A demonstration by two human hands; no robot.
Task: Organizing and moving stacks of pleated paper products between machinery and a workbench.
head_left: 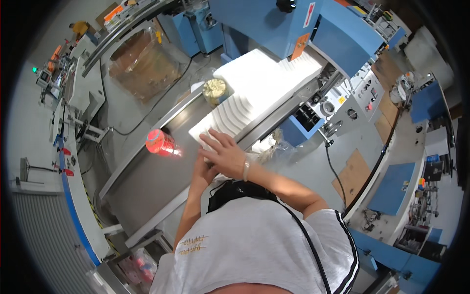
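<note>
A long row of white, paper-like layers lies slanting along the metal conveyor table, its near part fanned in wavy ridges. My right hand is open, fingers spread on the near end of the row. Close below it is my left hand, at the same end; its fingers are mostly hidden by the right hand, so I cannot make out a grip. Left of the hands a bright red cylindrical container rests on the table. Against the row's far left side stands a round container with a gold, crinkled top.
The row's far end reaches a large blue machine. A control panel with knobs is to the right. A clear plastic bag hangs by the table's right edge. Beyond the left edge are a plastic-wrapped brown box and a black cable.
</note>
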